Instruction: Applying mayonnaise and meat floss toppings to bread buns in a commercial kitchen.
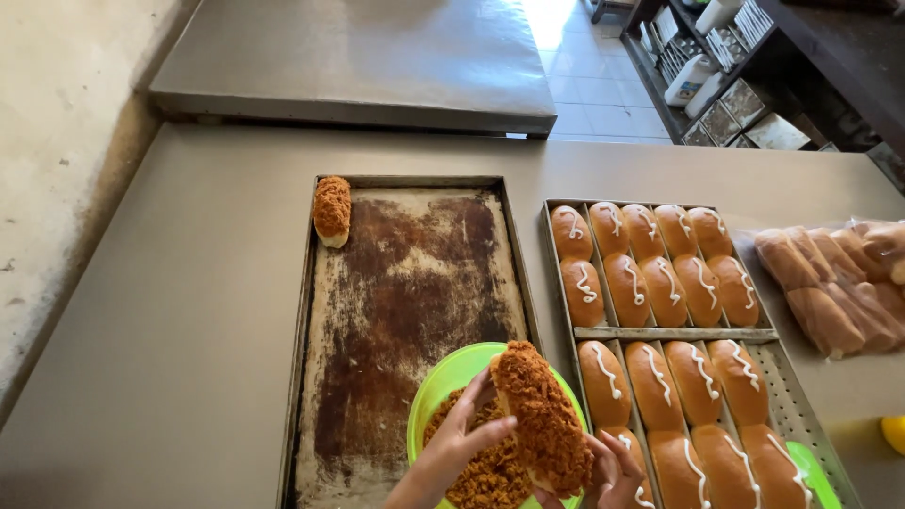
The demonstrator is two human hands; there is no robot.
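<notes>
From the head view, both hands work at the near edge of the tabletop (189, 311), over a green bowl (443, 377) heaped with brown shredded floss (485, 471). The left hand (452, 443) has its fingers pressed along one side of a floss-coated bun (542, 419), and the right hand (613, 471) cups it from below; together their grip holds the bun tilted just above the bowl. Left of the bowl lies a dark, worn baking tray (405, 302), bare except for one finished floss bun (332, 209) in its far left corner. To the right, a perforated tray (801, 415) carries rows of cream-striped buns (660, 283) with no floss on them. Judging by this, the coating has barely begun: one bun done, one in hand, well over a dozen waiting. Near the right edge, plain buns in a clear bag (830, 283) lie untouched.
</notes>
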